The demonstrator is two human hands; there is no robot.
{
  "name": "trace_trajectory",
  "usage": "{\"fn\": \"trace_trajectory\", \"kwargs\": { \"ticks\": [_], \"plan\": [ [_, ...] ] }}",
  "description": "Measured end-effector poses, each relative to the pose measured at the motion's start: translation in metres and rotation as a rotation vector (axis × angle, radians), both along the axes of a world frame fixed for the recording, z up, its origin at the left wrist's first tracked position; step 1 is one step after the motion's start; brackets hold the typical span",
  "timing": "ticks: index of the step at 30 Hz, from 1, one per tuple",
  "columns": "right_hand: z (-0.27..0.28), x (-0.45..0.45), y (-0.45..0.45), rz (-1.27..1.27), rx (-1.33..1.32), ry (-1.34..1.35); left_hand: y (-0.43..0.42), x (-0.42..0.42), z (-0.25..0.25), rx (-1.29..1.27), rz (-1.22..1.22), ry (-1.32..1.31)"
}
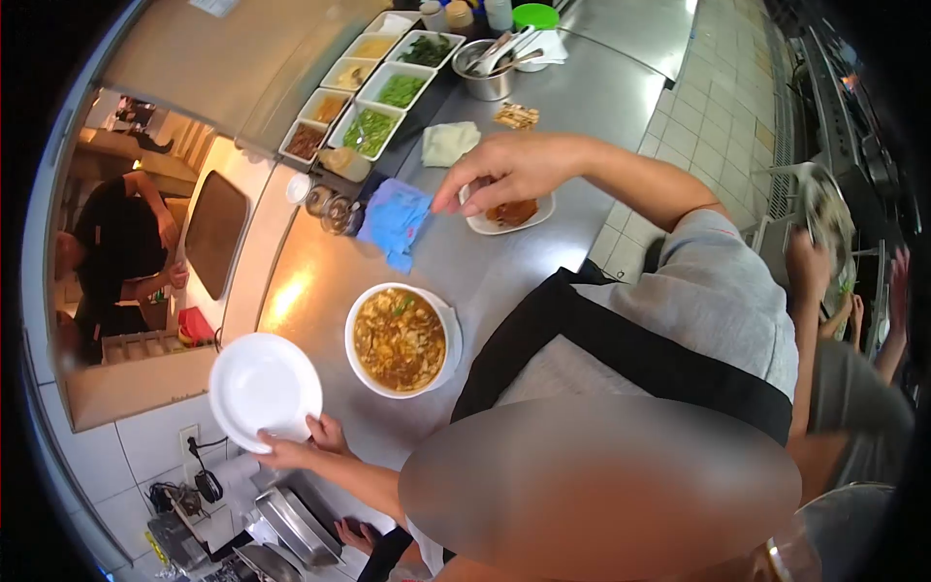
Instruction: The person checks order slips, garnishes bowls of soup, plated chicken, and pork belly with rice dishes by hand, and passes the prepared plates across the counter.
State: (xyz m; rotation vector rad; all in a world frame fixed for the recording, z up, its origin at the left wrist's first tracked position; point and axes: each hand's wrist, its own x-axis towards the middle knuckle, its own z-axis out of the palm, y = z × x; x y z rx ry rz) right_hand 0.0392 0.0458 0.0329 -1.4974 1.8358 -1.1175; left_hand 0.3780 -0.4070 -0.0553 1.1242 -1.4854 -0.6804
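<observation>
My left hand [305,441] grips the edge of a round white plate [264,388], tilted beyond the counter's left side. My right hand [509,173] hovers over the counter, its index finger and thumb apart and nothing visible between them. The index fingertip overlaps the edge of a crumpled blue cloth [398,218]; I cannot tell whether it touches. Partly hidden beneath that hand is a small white dish [538,215] with brown food. A large white bowl [355,361] of brown soup with egg-like pieces and a bit of green stands between the hands.
Trays of toppings [400,90] line the counter's back edge near glass jars [339,213]. A folded pale cloth [449,143] and a metal pot of utensils [488,82] stand farther along. Another person [121,233] is behind the pass-through; others' hands [807,260] work at right.
</observation>
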Motion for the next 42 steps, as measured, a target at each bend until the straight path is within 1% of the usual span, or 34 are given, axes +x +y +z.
{"fn": "trace_trajectory", "kwargs": {
  "ticks": [1,4,5,7,8,10,11,12,14,16,18,19,20,21,22,23,24,25,26,27,28,29,31,32,34,37,41,42],
  "plan": [
    [-0.001,0.001,0.0,-0.011,-0.013,0.057,0.016,-0.009,0.015,-0.12,0.007,0.008],
    [-0.005,0.003,-0.006,-0.149,-0.234,0.04,0.088,-0.054,0.058,-0.217,-0.036,0.141],
    [-0.007,0.0,-0.011,-0.234,-0.301,0.1,0.116,-0.076,0.068,-0.198,-0.136,0.371],
    [-0.011,-0.008,-0.013,-0.399,-0.436,0.226,0.164,-0.112,0.077,-0.098,-0.244,0.462],
    [-0.009,-0.013,-0.005,-0.323,-0.422,0.059,0.191,-0.132,0.08,-0.047,-0.301,0.513],
    [-0.004,-0.028,0.017,-0.168,-0.388,-0.267,0.255,-0.175,0.083,0.047,-0.503,0.529],
    [-0.01,-0.034,0.03,-0.157,-0.447,-0.319,0.278,-0.197,0.079,0.125,-0.594,0.507],
    [-0.019,-0.046,0.045,-0.258,-0.532,-0.208,0.3,-0.217,0.074,0.205,-0.685,0.478],
    [-0.043,-0.075,0.089,-0.473,-0.471,-0.555,0.364,-0.255,0.082,0.36,-0.812,0.437],
    [-0.059,-0.098,0.141,-0.686,-0.562,-0.845,0.377,-0.288,0.056,0.447,-1.065,0.336],
    [-0.082,-0.132,0.202,-0.855,-0.58,-0.96,0.41,-0.307,0.067,0.291,-1.443,0.219],
    [-0.087,-0.146,0.233,-1.0,-0.595,-1.022,0.42,-0.311,0.07,0.243,-1.433,0.145],
    [-0.105,-0.167,0.268,-1.062,-0.6,-0.965,0.427,-0.314,0.071,0.2,-1.418,0.07],
    [-0.114,-0.184,0.295,-1.214,-0.696,-0.956,0.432,-0.315,0.068,0.141,-1.359,0.061],
    [-0.12,-0.203,0.322,-1.335,-0.79,-0.961,0.433,-0.314,0.061,0.152,-1.3,0.073],
    [-0.14,-0.23,0.358,-1.374,-0.849,-0.928,0.431,-0.309,0.05,0.165,-1.231,0.08],
    [-0.17,-0.262,0.393,-1.436,-0.913,-0.764,0.428,-0.3,0.042,0.175,-1.152,0.087],
    [-0.181,-0.286,0.42,-1.54,-0.874,-0.734,0.429,-0.29,0.04,0.179,-1.026,0.075],
    [-0.204,-0.315,0.456,-1.536,-0.924,-0.749,0.431,-0.28,0.038,0.182,-0.9,0.061],
    [-0.22,-0.34,0.482,-1.654,-0.835,-0.678,0.427,-0.268,0.026,0.15,-0.786,0.086],
    [-0.235,-0.366,0.508,-1.594,-0.863,-0.695,0.426,-0.253,0.021,0.221,-0.695,0.125],
    [-0.245,-0.389,0.526,-1.63,-0.836,-0.703,0.429,-0.24,0.018,0.257,-0.599,0.145],
    [-0.246,-0.423,0.535,-1.816,-0.82,-0.687,0.435,-0.214,0.01,0.361,-0.469,0.189],
    [-0.247,-0.44,0.535,-1.76,-0.84,-0.73,0.436,-0.203,0.003,0.413,-0.415,0.209],
    [-0.255,-0.473,0.544,-1.66,-0.9,-0.817,0.443,-0.187,-0.009,0.458,-0.387,0.225],
    [-0.257,-0.495,0.546,-1.533,-1.018,-0.951,0.456,-0.179,-0.013,0.525,-0.386,0.193],
    [-0.246,-0.495,0.53,-1.716,-0.699,-0.9,0.457,-0.182,-0.032,0.593,-0.433,0.17],
    [-0.24,-0.489,0.521,-1.759,-0.625,-0.884,0.455,-0.18,-0.037,0.607,-0.449,0.119]
  ]
}}
